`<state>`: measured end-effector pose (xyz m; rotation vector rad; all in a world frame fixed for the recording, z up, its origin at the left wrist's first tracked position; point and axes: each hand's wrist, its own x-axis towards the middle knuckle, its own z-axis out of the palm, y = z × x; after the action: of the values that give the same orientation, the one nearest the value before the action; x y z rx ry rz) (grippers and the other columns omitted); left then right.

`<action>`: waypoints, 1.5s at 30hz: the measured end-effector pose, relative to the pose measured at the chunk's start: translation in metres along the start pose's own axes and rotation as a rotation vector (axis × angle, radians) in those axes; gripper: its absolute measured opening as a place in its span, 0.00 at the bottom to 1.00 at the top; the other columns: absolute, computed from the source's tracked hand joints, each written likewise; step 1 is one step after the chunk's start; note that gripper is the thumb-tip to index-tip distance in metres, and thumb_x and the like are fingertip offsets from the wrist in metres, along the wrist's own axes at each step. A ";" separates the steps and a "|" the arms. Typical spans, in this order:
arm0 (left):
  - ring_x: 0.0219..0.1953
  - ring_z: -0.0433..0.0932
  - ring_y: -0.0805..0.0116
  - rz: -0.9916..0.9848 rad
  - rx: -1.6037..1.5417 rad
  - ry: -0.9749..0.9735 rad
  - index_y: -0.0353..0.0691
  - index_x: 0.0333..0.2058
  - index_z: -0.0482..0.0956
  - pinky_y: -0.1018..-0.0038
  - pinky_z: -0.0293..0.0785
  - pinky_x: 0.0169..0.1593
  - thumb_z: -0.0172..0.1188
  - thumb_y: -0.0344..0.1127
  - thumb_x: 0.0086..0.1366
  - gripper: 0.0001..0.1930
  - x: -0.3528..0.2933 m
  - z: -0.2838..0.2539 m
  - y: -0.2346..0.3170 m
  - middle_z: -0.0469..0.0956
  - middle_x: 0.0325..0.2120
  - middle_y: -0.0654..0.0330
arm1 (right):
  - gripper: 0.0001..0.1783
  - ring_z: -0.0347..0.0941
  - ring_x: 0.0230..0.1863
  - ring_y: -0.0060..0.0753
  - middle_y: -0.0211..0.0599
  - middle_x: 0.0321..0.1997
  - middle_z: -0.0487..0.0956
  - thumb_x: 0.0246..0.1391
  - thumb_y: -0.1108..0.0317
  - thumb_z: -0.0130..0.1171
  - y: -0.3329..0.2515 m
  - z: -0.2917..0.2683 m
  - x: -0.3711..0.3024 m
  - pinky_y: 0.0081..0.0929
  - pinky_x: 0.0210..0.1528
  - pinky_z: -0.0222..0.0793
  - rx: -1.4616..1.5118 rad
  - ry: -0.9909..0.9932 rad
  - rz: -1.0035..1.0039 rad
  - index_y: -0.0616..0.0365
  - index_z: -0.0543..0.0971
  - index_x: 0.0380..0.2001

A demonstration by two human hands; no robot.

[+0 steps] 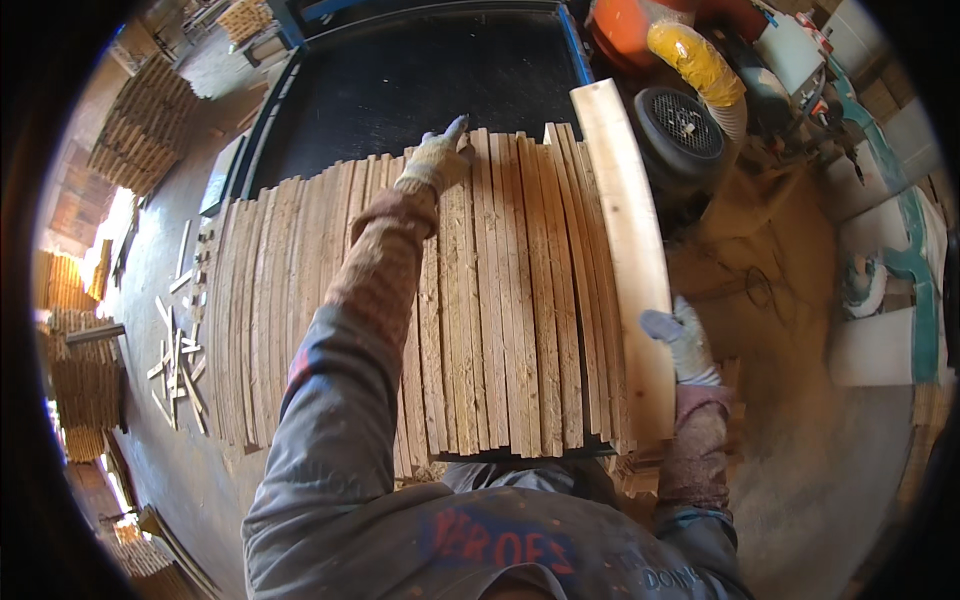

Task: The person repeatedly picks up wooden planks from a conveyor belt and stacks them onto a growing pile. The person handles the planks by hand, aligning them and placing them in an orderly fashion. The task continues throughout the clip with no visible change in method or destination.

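We log one broad pale wooden board (622,220) by the right edge of the black-topped, blue-framed bench (430,70), gripped by our gloved right hand (686,342). Our gloved left hand (438,162) meets narrow brown wooden strips (490,300), too packed to count; grip: cannot tell.
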<state>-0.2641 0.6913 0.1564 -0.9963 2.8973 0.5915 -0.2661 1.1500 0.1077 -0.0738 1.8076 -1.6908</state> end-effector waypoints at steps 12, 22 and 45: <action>0.58 0.79 0.47 0.071 0.097 -0.013 0.39 0.52 0.84 0.57 0.76 0.61 0.67 0.51 0.64 0.25 0.053 0.015 0.004 0.81 0.53 0.46 | 0.39 0.76 0.56 0.37 0.41 0.54 0.79 0.60 0.58 0.70 0.043 0.032 0.004 0.29 0.55 0.78 -0.126 0.043 -0.019 0.59 0.66 0.69; 0.37 0.85 0.56 0.175 0.080 0.166 0.40 0.39 0.87 0.64 0.80 0.47 0.75 0.46 0.54 0.18 0.033 -0.031 -0.023 0.86 0.32 0.54 | 0.39 0.74 0.48 0.22 0.32 0.50 0.78 0.61 0.62 0.69 0.085 0.036 0.037 0.21 0.49 0.76 0.173 -0.061 0.080 0.62 0.65 0.70; 0.36 0.85 0.55 0.123 0.118 -0.054 0.39 0.44 0.85 0.64 0.83 0.46 0.75 0.44 0.51 0.23 -0.038 -0.033 0.015 0.86 0.36 0.51 | 0.44 0.75 0.49 0.29 0.42 0.53 0.77 0.59 0.54 0.69 0.061 0.048 0.018 0.23 0.48 0.76 -0.145 -0.075 -0.012 0.71 0.64 0.68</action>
<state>-0.2392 0.7125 0.1975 -0.7814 2.9221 0.4385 -0.2339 1.1099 0.0471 -0.2078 1.8738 -1.5423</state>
